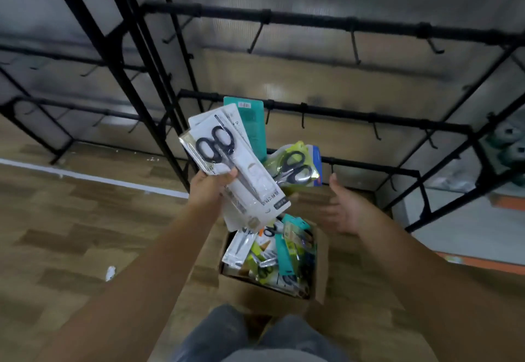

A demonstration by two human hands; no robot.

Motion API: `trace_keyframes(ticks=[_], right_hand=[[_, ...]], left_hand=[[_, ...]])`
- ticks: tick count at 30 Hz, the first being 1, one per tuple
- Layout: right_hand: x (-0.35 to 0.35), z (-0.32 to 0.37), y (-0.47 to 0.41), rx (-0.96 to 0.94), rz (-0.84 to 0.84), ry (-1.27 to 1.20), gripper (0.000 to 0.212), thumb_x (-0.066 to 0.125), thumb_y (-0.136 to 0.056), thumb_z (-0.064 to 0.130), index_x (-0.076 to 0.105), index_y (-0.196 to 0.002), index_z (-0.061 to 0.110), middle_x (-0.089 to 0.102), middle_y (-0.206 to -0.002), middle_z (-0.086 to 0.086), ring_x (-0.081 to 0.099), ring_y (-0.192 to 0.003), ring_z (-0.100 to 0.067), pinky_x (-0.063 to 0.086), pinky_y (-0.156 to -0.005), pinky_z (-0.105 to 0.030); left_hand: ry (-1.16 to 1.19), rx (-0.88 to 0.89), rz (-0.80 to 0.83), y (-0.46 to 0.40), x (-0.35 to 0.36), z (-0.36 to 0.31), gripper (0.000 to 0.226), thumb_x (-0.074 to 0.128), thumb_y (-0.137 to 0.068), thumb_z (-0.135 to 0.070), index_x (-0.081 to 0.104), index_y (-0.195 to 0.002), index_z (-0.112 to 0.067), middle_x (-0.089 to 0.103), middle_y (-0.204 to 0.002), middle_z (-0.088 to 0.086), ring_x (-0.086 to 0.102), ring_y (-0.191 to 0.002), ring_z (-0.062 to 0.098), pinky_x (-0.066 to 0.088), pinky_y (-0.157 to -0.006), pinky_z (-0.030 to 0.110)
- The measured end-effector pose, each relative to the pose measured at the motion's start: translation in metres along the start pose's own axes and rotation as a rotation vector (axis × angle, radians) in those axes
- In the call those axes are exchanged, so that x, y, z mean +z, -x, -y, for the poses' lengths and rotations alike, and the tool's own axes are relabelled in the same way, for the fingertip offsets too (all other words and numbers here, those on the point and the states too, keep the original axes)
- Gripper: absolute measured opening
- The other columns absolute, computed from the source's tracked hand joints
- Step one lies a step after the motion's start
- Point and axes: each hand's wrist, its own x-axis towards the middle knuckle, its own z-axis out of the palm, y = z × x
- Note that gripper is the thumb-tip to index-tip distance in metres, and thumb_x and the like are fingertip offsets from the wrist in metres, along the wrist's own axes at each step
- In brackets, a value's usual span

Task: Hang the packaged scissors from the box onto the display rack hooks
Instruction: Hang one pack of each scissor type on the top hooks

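Clutching a fanned stack of white-carded packaged scissors with black handles [227, 163], the person's left hand [208, 188] curls fingers and thumb round the lower half of the cards, raised toward the black metal display rack [312, 21]. The right hand [345, 208] hangs spread and holds nothing, at three o'clock from the stack. A yellow-green and blue carded pair of scissors [295, 168] shows between the two hands; motion blur hides whether it belongs to the gripped stack or hangs from a hook behind.

The fan looks loose: cards splay at differing angles, so one could slide out and fall as a single pack is drawn free. A hang-hole may also miss the thin black rack hooks [355, 46], which jut toward the viewer at twelve o'clock and appear bare.

At six o'clock from the stack, an open brown cardboard box [319, 290] sits on the floor, crowded with more mixed packs. Wood-pattern flooring [71, 234] carries a white line and small paper scraps at nine o'clock; pale translucent panels back the rack.
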Motion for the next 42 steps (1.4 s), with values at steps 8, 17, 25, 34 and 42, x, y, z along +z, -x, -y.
trace_keyframes(ticks=[8,17,25,34,42], right_hand=[[0.05,0.068,0.048,-0.35,0.406,-0.52,0.046,0.045,-0.093,0.049,0.058,-0.115,0.011,0.073,-0.092,-0.004,0.063,-0.092,-0.025,0.042,-0.099,-0.045],[0.094,0.13,0.081,-0.571,0.417,-0.624,0.012,0.046,-0.097,0.019,0.058,-0.098,0.019,0.067,-0.096,-0.003,0.059,-0.092,-0.021,0.046,-0.092,-0.044],[0.124,0.18,0.09,-0.621,0.356,-0.701,0.006,0.053,-0.094,0.014,0.058,-0.09,0.014,0.066,-0.086,-0.006,0.062,-0.079,-0.018,0.048,-0.09,-0.042],[0.175,0.242,0.098,-0.716,0.343,-0.8,0.014,0.055,-0.093,0.011,0.059,-0.106,0.012,0.065,-0.091,-0.011,0.062,-0.079,-0.026,0.048,-0.085,-0.052],[0.203,0.277,0.09,-0.75,0.36,-0.919,0.01,0.046,-0.097,0.017,0.056,-0.1,0.016,0.065,-0.094,-0.007,0.061,-0.106,-0.028,0.041,-0.099,-0.054]], left_hand=[[0.181,-0.023,0.14,0.01,0.011,-0.057,0.039,0.051,-0.092,-0.001,0.048,-0.131,0.002,0.059,-0.118,0.017,0.06,-0.102,0.028,0.053,-0.086,0.039],[0.284,0.081,0.265,-0.011,0.025,-0.094,0.03,0.06,-0.082,-0.009,0.058,-0.112,-0.01,0.068,-0.099,0.006,0.064,-0.092,0.023,0.053,-0.086,0.041],[0.196,0.153,0.388,-0.045,0.022,-0.131,0.055,0.062,-0.081,-0.013,0.048,-0.134,-0.007,0.06,-0.123,0.014,0.06,-0.103,0.029,0.051,-0.087,0.044],[0.284,0.161,0.417,-0.088,0.026,-0.165,0.023,0.054,-0.09,-0.004,0.06,-0.107,-0.019,0.074,-0.09,-0.001,0.071,-0.078,0.014,0.059,-0.069,0.03],[0.33,0.089,0.398,-0.113,0.019,-0.191,0.039,0.058,-0.089,-0.009,0.055,-0.128,-0.011,0.069,-0.112,0.007,0.068,-0.09,0.019,0.059,-0.074,0.032]])
